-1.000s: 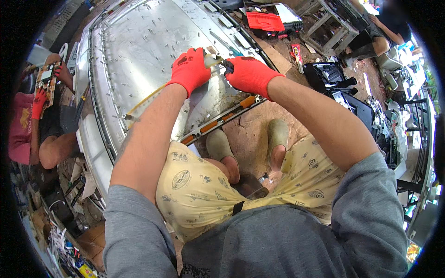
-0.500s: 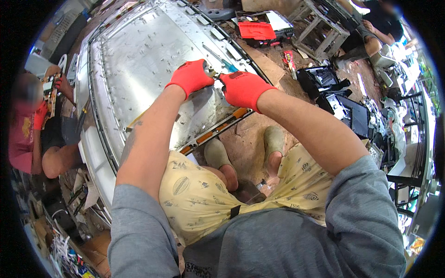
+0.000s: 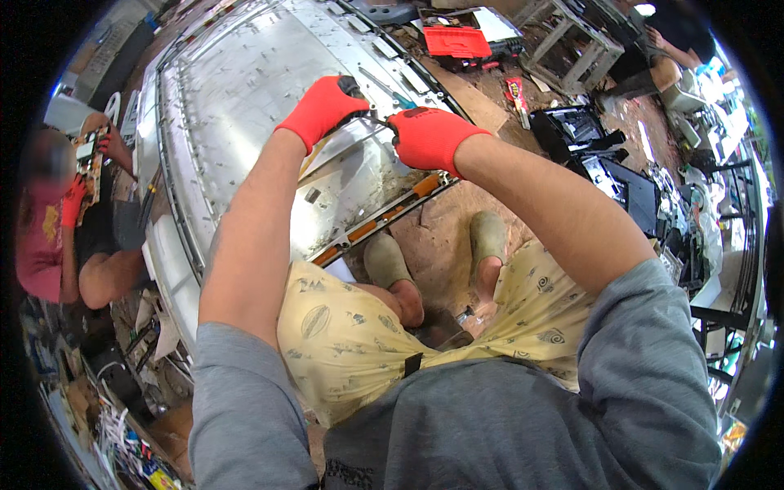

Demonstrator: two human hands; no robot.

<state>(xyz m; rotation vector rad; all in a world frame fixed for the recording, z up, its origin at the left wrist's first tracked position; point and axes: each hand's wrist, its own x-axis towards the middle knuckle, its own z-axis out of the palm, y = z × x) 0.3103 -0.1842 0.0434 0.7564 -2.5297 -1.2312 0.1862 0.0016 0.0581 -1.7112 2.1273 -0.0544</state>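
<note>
from here i see my left hand (image 3: 325, 108) in a red knitted glove, fingers curled tight around the dark handle of a thin metal tool (image 3: 365, 117) whose shaft runs across to my right hand (image 3: 429, 136). the right hand, gloved in the same red, is closed into a fist at the tool's far end; i cannot tell exactly what its fingers pinch there. both hands meet close together over the large, scuffed silvery sheet-metal panel (image 3: 245, 106) lying flat on the reddish dirt floor (image 3: 445, 237), near the panel's near edge, where an orange-and-dark strip (image 3: 384, 219) runs along it. my feet in grey-green slippers (image 3: 388, 260) stand just beside that edge. a red tool case (image 3: 457, 41) lies beyond the panel. at far left a person in a red shirt (image 3: 41, 237) holds a circuit board (image 3: 88, 159).
</note>
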